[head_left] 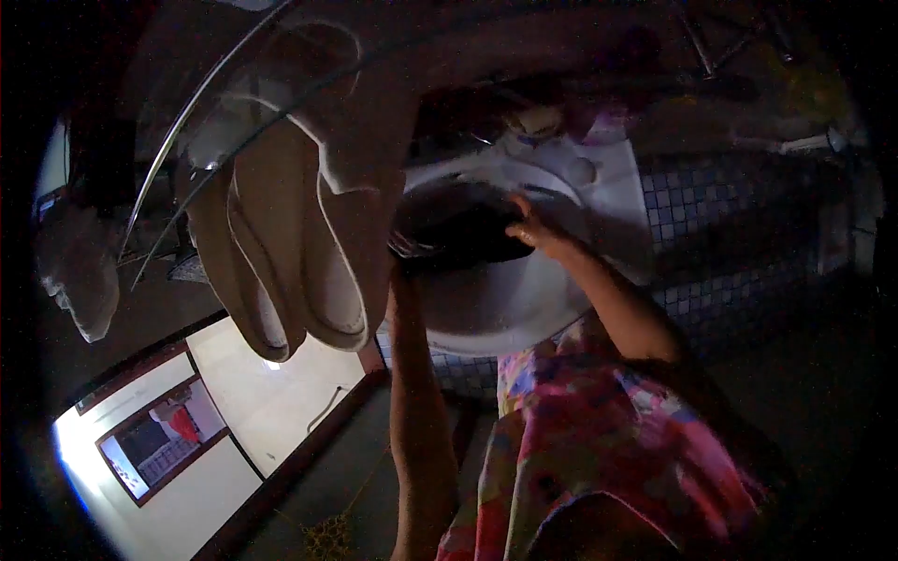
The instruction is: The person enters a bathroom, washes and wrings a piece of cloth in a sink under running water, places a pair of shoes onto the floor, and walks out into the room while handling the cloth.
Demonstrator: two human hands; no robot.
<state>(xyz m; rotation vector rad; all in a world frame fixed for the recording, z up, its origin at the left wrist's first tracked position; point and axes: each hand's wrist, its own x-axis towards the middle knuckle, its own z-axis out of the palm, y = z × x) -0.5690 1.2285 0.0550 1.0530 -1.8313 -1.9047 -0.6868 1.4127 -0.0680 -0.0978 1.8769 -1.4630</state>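
A black item (468, 224), too dark to make out its kind, spans the space between my hands over a white washbasin (468, 323). My right hand (540, 229) grips its right edge, the thumb and fingers closed on it. My left hand (412, 248) is at the left end of the black item, mostly in shadow; its fingers barely show, so I cannot tell how they are closed. Below the black item, the pale inner wall of the basin shows.
Cream-coloured shoes (327, 271) hang close on the left, beside a curved wire (168, 150). Small items, including a pale one (538, 122), sit behind the basin. Mosaic tiles (697, 201) cover the wall on the right. A lit doorway (271, 393) shows at lower left.
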